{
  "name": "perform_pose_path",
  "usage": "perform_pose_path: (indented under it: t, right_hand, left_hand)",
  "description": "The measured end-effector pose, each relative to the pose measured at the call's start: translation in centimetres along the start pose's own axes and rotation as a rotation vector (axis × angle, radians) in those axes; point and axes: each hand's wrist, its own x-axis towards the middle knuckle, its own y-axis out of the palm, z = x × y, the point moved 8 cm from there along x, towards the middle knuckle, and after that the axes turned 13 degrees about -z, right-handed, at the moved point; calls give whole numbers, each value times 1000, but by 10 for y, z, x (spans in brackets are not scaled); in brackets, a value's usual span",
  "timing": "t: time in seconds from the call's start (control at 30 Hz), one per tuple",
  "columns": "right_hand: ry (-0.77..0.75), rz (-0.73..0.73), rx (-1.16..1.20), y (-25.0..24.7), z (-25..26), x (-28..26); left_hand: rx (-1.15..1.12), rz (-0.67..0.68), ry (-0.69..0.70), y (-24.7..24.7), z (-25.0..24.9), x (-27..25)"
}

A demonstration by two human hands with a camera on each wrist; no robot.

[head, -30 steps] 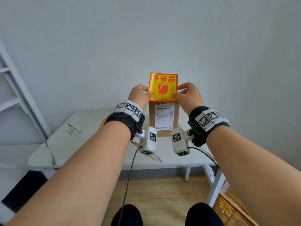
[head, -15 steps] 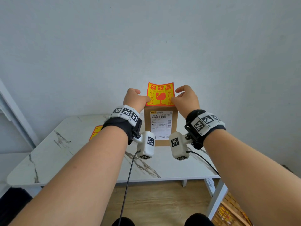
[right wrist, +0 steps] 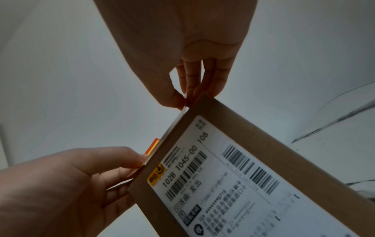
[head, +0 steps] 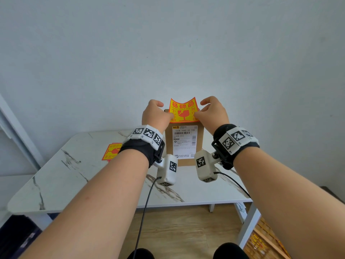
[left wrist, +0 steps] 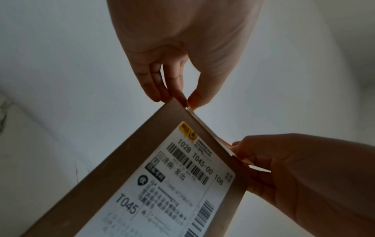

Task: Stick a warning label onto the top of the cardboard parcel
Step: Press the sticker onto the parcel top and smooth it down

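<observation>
From the head view, the warning label [head: 183, 110] is pinched at its side edges by the left hand [head: 155, 116] and right hand [head: 213, 114], over the top of the upright cardboard parcel [head: 183, 144]; it sags, evidently thin and floppy. Spare labels [head: 111, 152] lie on the table [head: 78, 176], well aside. In the left wrist view, the label is seen edge-on. In the right wrist view, nothing blocks the top.

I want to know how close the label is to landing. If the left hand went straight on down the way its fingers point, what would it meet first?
Probably the top edge of the cardboard parcel: the left hand pinches the warning label just above that corner.
</observation>
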Motion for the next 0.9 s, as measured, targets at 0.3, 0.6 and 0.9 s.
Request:
perform_pose_path:
  t: [0.3, 0.6, 0.9]
  right_hand:
    - [-29, 15, -33, 3, 1, -2]
    - [-25, 32, -72, 7, 1, -2]
    - [-1, 19, -146, 6, -3, 1]
  left_hand:
    - [85, -17, 68, 1, -8, -6]
    - [238, -8, 198, -1, -19, -13]
    - [456, 13, 483, 10, -33, -16]
